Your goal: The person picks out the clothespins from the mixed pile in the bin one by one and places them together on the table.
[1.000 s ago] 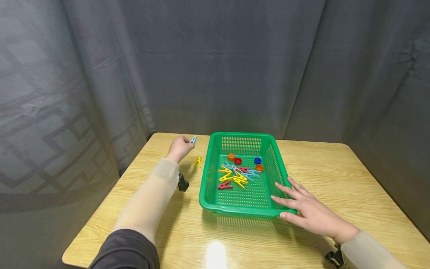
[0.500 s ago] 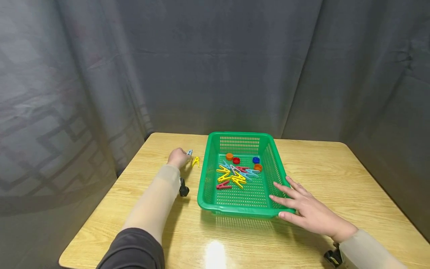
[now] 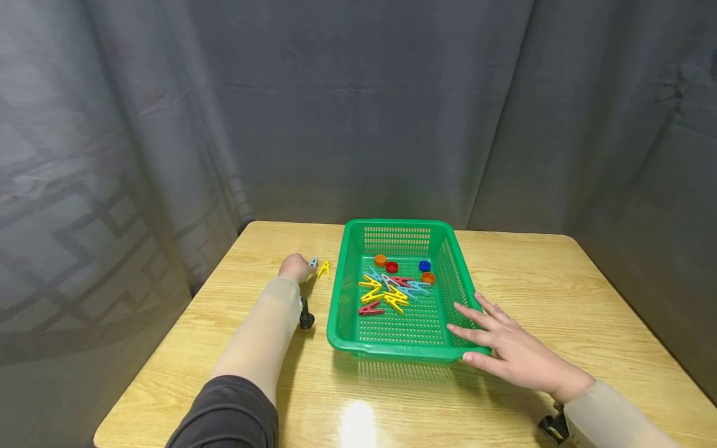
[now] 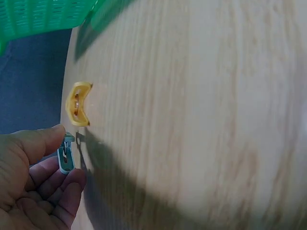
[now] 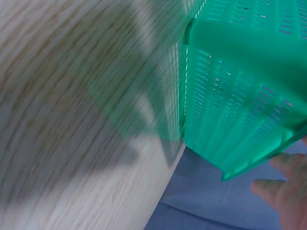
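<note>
My left hand (image 3: pixel 294 268) is low over the table's left side, pinching a light blue clothespin (image 4: pixel 66 159) between thumb and fingers. Just to the right stands a yellow clothespin (image 4: pixel 76 104), apart from my fingers, its legs on the wood. My right hand (image 3: pixel 515 351) lies with spread fingers over the near right corner of a green plastic basket (image 3: pixel 392 350), touching its rim. Inside the basket, yellow clothespins (image 3: pixel 372 295), red clothespins (image 3: pixel 371 309) and light blue clothespins (image 3: pixel 417 287) lie in a loose heap.
Behind the clothespins in the basket sit an orange cap (image 3: pixel 380 260), a red cap (image 3: pixel 392 267), a blue cap (image 3: pixel 424 266) and a second orange cap (image 3: pixel 428 278). The wooden table (image 3: pixel 560 280) is bordered by grey curtains (image 3: pixel 358 124).
My left hand has come down and toward me with the light blue clothespin, now close to the table beside the yellow one. My right hand keeps its place on the basket rim.
</note>
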Demonstrator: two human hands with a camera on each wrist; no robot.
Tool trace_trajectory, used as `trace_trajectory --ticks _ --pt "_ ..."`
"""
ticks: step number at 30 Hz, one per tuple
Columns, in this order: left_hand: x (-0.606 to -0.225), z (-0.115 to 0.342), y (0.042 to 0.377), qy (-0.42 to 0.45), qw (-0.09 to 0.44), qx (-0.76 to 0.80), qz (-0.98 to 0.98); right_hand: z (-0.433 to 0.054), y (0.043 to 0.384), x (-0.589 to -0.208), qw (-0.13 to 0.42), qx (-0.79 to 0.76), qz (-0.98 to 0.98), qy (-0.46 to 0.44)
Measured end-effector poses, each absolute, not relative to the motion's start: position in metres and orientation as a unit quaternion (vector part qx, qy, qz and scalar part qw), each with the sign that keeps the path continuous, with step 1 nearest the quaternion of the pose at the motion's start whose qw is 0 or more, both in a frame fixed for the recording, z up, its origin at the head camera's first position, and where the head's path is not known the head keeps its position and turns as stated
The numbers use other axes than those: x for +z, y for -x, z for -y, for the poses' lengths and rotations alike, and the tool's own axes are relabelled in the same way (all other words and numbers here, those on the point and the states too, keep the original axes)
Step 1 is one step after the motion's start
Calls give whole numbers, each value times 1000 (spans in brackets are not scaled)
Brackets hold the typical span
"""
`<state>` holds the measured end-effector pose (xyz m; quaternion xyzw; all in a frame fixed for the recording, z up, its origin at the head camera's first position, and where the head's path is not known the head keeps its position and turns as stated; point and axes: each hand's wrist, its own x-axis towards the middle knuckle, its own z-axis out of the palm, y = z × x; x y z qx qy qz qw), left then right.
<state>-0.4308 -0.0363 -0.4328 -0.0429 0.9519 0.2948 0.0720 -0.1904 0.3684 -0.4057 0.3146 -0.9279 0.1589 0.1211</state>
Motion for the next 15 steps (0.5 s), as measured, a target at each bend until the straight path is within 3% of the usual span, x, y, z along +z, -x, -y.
trace_trajectory --ticks 15 --pt "-438 33 435 39 69 264 -961 -369 191 -407 118 159 930 -309"
